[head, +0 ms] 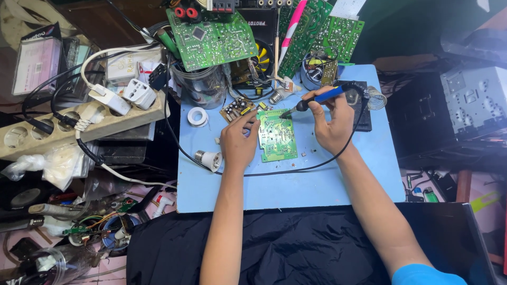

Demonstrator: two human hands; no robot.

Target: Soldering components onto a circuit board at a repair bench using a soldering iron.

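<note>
A small green circuit board lies flat on the light blue work surface. My left hand rests at the board's left edge, fingertips touching its upper left corner. My right hand grips a soldering iron with a blue and black handle. Its tip points down-left to the board's top right corner. The iron's black cord loops round my right wrist and runs across the surface.
A bulb base, a solder roll and a small brown board lie left of the green board. Larger green circuit boards stand at the back. A power strip with plugs sits left. A coiled iron stand is at right.
</note>
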